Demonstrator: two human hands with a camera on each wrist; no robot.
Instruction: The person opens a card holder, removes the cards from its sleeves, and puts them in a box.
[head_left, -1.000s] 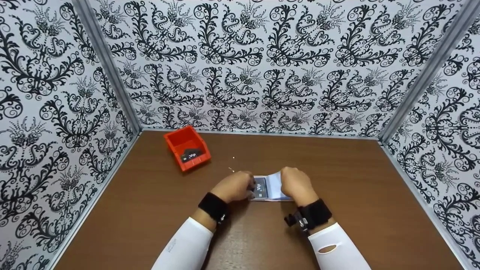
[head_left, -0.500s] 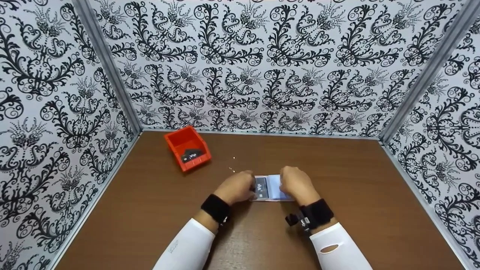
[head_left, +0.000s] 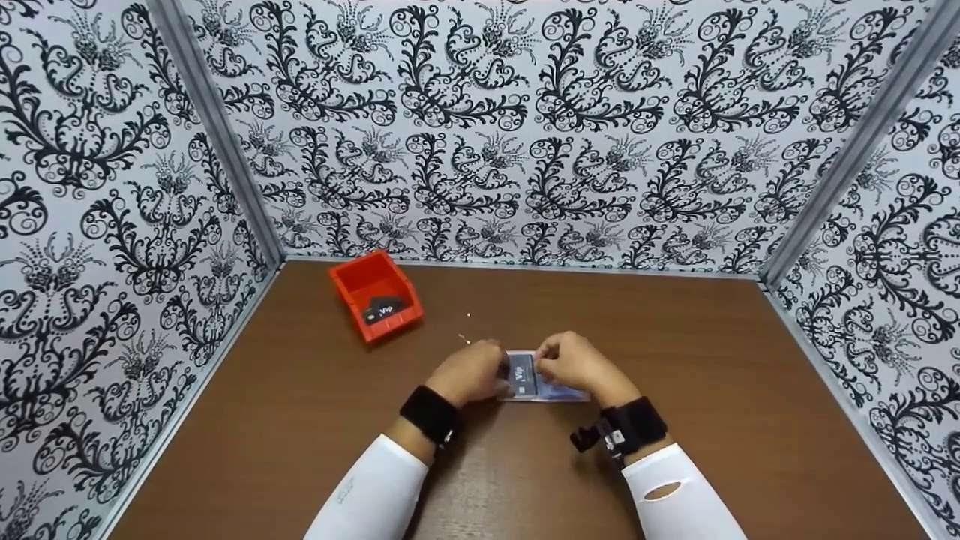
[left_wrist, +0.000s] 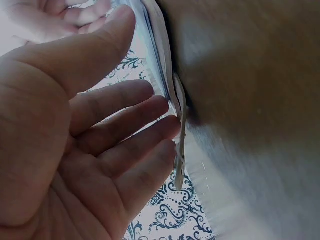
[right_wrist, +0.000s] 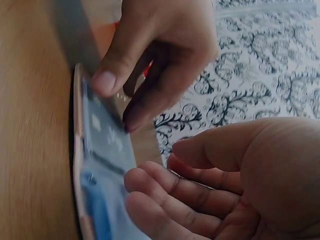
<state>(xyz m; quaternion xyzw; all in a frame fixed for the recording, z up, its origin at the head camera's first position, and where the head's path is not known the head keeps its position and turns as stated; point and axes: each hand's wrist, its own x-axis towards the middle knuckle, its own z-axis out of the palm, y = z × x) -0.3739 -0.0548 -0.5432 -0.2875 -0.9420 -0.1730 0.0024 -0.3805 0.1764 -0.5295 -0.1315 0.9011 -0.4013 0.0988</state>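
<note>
An unfolded card holder point(head_left: 564, 393) with clear plastic sleeves lies on the table, a grey card marked "Vip" point(head_left: 520, 375) in its left side. At the holder's left end is my left hand point(head_left: 472, 371); in the right wrist view its thumb point(right_wrist: 106, 82) touches the card side. The left wrist view has that hand's fingers point(left_wrist: 142, 127) loosely extended against the holder's edge. Above the middle fold hovers my right hand point(head_left: 583, 367). Its fingers point(right_wrist: 185, 197) are loosely bent in the right wrist view, with nothing visible between them and the thumb. Bluish sleeves point(right_wrist: 107, 200) show beside it.
An orange-red bin point(head_left: 364, 281) with several dark cards point(head_left: 384, 309) stands at the back left of the brown table point(head_left: 675, 337). Tiny light specks point(head_left: 466, 339) lie between bin and holder. Patterned panels point(head_left: 525, 150) wall the table's back and sides.
My right hand has moved left from the holder's right side to its middle fold, and its fingers have loosened. The raised right sleeve went down flat. My left hand has stayed almost in place.
</note>
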